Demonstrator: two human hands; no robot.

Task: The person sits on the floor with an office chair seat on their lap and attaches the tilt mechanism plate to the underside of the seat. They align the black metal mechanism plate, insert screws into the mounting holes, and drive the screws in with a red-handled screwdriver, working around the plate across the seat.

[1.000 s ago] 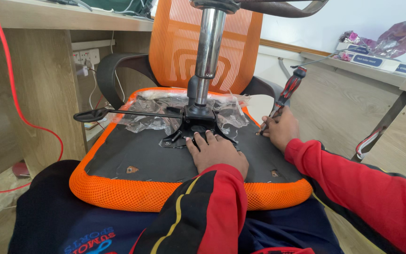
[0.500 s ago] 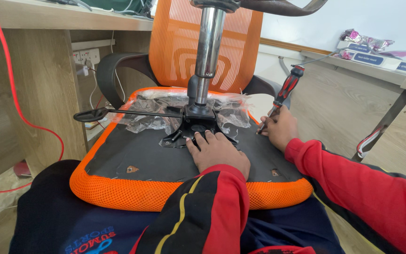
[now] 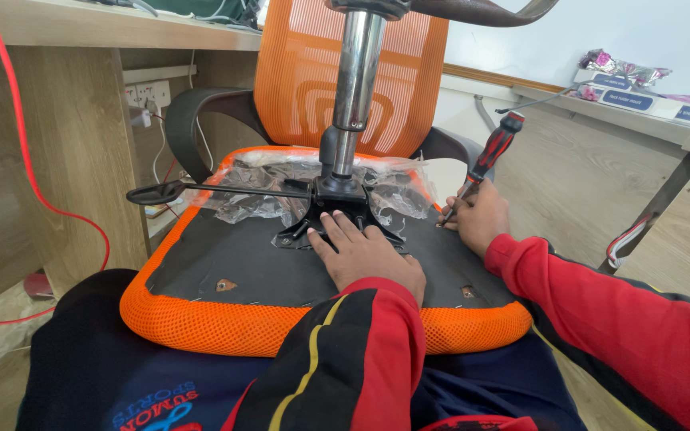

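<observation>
Orange mesh office chair upside down across lap, seat underside facing up, black fabric stapled over it, backrest pointing away. Black metal tilt mechanism mid-seat, chrome gas cylinder rising from it, lever sticking out left. Crinkled clear plastic wrap still around mechanism.

Left hand flat, fingers spread, pressing on mechanism plate edge. Right hand closed around red-black screwdriver, tip down at seat's right edge.

Handling, judged: bulky, top-heavy with cylinder up, likely to rock on knees. Frame and plate stiff; mesh rim soft, gives under grip. Chrome slick, poor hold. Best purchase at plate or seat rim. Plastic wrap slippery, loose. Staples along fabric edge probably sharp.
</observation>
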